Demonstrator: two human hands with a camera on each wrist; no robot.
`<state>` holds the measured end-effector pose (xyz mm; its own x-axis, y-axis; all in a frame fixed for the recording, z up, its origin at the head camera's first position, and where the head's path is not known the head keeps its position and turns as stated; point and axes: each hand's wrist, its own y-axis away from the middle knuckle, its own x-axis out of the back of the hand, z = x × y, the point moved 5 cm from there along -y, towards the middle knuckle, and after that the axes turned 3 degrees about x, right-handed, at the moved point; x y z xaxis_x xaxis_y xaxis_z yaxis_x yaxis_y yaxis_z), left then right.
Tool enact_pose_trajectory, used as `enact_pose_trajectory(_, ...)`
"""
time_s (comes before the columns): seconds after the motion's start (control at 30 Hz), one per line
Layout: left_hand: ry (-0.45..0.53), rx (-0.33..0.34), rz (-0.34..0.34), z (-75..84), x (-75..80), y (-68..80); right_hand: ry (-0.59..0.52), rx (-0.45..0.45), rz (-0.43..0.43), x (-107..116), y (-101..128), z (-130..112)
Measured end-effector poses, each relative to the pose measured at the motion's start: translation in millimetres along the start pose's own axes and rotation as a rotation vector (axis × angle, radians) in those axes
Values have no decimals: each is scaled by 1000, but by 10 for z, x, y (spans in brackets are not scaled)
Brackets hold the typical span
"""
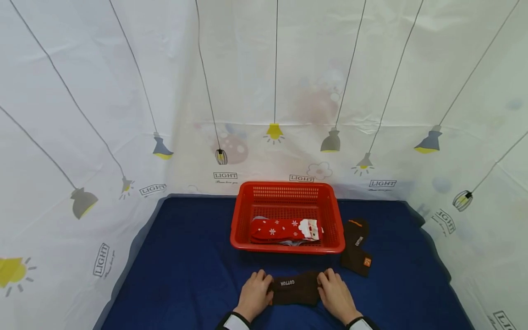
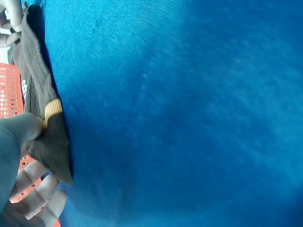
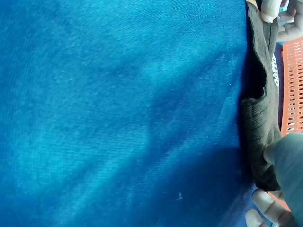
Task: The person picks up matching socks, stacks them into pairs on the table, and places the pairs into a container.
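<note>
A dark brown sock (image 1: 296, 289) with white COTTON lettering lies stretched sideways in front of the basket, its lettering upside down in the head view. My left hand (image 1: 253, 294) pinches its left end. In the left wrist view, the thumb presses on the sock (image 2: 57, 137) beside an orange-yellow band, with the other fingers behind the fabric. The opposite end is pinched by my right hand (image 1: 336, 295). Seen from the right wrist, that thumb lies on the sock (image 3: 258, 127) near a folded-over part of the knit.
Beyond the hands stands a red plastic basket (image 1: 284, 249) holding red Santa-patterned socks (image 1: 280, 229) over something grey. Another brown sock (image 1: 355, 261) with an orange patch lies right of the basket. Dark blue cloth (image 1: 189, 256) covers the table; a lamp-printed white curtain (image 1: 255, 82) surrounds its back and sides.
</note>
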<state>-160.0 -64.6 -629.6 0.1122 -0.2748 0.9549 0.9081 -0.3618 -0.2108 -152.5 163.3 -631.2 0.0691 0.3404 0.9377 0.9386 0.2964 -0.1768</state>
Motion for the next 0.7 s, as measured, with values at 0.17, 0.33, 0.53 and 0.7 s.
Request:
enact_pose_trajectory(0.17,-2,33,0,-93,36,79,-4,-33,12,-5,22,60)
enact_pose_trajectory(0.33,-6,50,20,-165,88,143,-18,-45,35,40,17,102)
enact_pose_trajectory(0.53,-13,35,13,-202,71,185,-31,-1,-24,-6,-10,90)
enact_pose_trajectory(0.7,-10,36,-7,-187,32,172,-28,39,-6,-63,-35,53)
